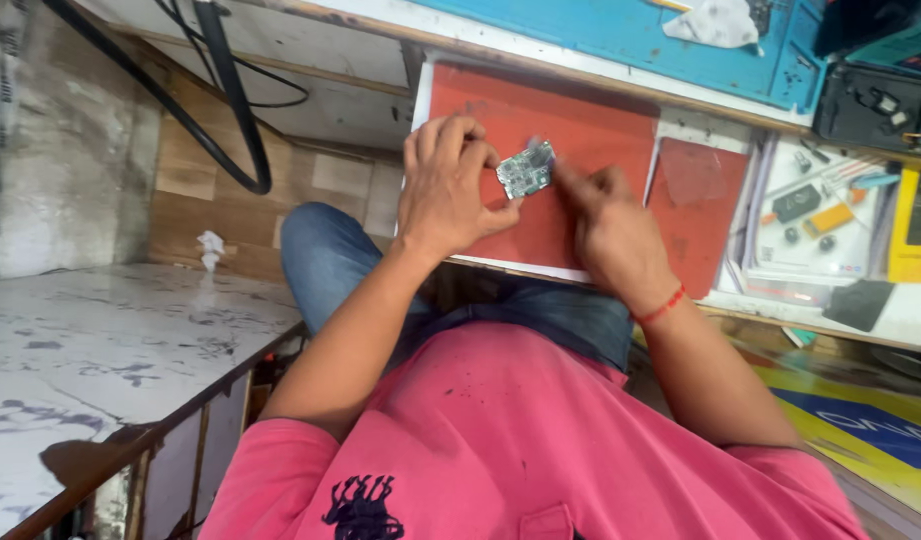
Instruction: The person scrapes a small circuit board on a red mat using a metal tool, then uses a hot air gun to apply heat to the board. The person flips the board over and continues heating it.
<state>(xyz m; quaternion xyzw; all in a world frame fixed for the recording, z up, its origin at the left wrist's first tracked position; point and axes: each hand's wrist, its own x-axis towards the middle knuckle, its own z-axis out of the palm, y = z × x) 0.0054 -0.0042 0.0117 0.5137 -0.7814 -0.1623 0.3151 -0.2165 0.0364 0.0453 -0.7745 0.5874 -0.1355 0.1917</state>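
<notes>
The person in the pink shirt sits at a cluttered worktop [581,75] and leans over a large red rubbery mat [571,125] that lies flat on it. The left hand [449,190] is closed around a small greenish circuit board with silver parts [526,170], pinching it by its near edge between thumb and curled fingers so that it stands tilted just above the mat. The right hand [606,225], with a red thread band [661,308] round the wrist, comes in from the other side with its fingers drawn together and pointed at the board's far edge. It is blurred, so I cannot tell whether it grips a small tool or only touches the board with a fingertip.

To my eye the work in hand is fine picking or probing at the board. It would go best with the left grip kept on the bare edges, clear of the soldered parts, and with the heel of the right hand rested on the mat for steadiness. Light pressure seems wise, since a slip could scrape the small parts.

A smaller red mat [696,215] lies just beside the large one. Beyond it sits a white tray of small parts [821,215], and a yellow box [916,225] stands at the far right. A blue mat [621,35] lies further back, and thick black cables [226,95] hang at the left above a marbled white counter [101,340].
</notes>
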